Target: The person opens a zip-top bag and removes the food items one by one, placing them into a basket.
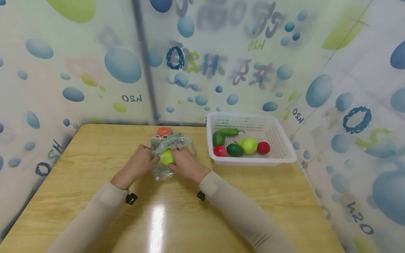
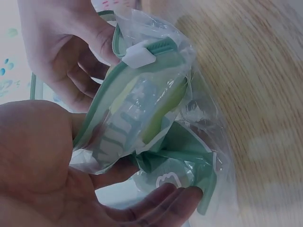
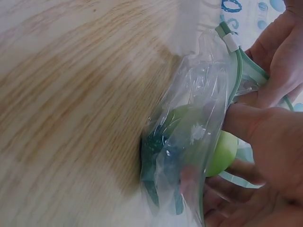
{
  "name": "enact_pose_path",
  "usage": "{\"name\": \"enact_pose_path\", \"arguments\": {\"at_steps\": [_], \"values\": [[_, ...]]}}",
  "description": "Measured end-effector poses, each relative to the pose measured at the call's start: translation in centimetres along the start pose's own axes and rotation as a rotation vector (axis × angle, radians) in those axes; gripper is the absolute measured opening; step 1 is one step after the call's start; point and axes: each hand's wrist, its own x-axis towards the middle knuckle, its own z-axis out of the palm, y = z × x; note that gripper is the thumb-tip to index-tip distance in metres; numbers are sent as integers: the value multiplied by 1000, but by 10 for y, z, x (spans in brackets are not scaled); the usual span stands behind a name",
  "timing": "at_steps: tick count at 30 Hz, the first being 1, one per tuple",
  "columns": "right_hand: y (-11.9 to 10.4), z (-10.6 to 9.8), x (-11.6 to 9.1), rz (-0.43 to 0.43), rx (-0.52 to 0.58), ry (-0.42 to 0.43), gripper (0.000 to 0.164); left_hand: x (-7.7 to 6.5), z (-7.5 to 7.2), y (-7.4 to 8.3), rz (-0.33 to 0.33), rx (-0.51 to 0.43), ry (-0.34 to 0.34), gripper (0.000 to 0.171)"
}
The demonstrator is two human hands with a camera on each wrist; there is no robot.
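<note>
A clear zip bag (image 1: 162, 172) with a green edge and a white slider (image 2: 139, 56) lies on the table between both hands. My left hand (image 1: 139, 161) holds the bag's edge at its mouth, the fingers spread along the green rim in the left wrist view. My right hand (image 1: 188, 164) grips a smooth green apple (image 3: 223, 153) at the bag's opening, thumb on one side and fingers on the other. Part of the apple shows through the clear plastic. Green printed shapes (image 2: 125, 123) mark the bag's side.
A white perforated basket (image 1: 286, 154) stands at the right, holding a green pepper (image 1: 230, 131), a dark green avocado-like piece (image 1: 235, 150), yellow-green fruit (image 1: 250, 145) and red round pieces (image 1: 263, 148). An orange-red round item (image 1: 165, 131) sits behind the bag. Patterned walls border the wooden table (image 1: 95, 154).
</note>
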Motion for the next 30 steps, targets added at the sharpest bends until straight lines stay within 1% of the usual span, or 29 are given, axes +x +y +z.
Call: {"name": "enact_pose_path", "arguments": {"at_steps": [1,4,6,7,8,10,12,14,17,19,20,21,23,25,28,30], "values": [[-1,0,1,8,-1,0,68,2,5,-6,-3,8,13,37],[-2,1,1,27,-12,-5,77,1,5,-6,-16,1,-7,36],[-3,1,1,34,-13,-9,82,-1,5,-5,-25,-3,-10,40],[-4,0,1,36,-12,-8,85,-3,1,2,-31,-16,-16,42],[-4,1,1,36,-6,-9,84,-6,-4,8,-39,-43,-32,47],[-3,0,0,34,17,-10,81,-6,-4,12,-32,-74,-9,59],[-2,-1,-1,29,34,-10,77,-5,-4,16,-7,-111,32,62],[-1,-2,-1,26,57,-12,73,-3,-4,18,37,-152,83,61],[0,-4,-3,35,95,-13,70,0,-2,20,135,-186,167,54],[0,-5,-3,43,116,-6,67,0,-1,20,221,-181,219,49],[0,-5,-4,44,123,-2,62,1,0,20,266,-169,243,45],[0,-6,-5,45,129,5,62,1,1,19,312,-158,267,43],[0,-6,-6,43,130,29,62,1,2,18,406,-135,309,43],[-1,-8,-9,41,136,49,62,1,3,18,485,-120,344,47],[-1,-11,-12,39,133,70,59,2,3,18,555,-117,373,50],[-1,-14,-15,34,127,72,52,2,2,19,578,-122,377,50]]}}
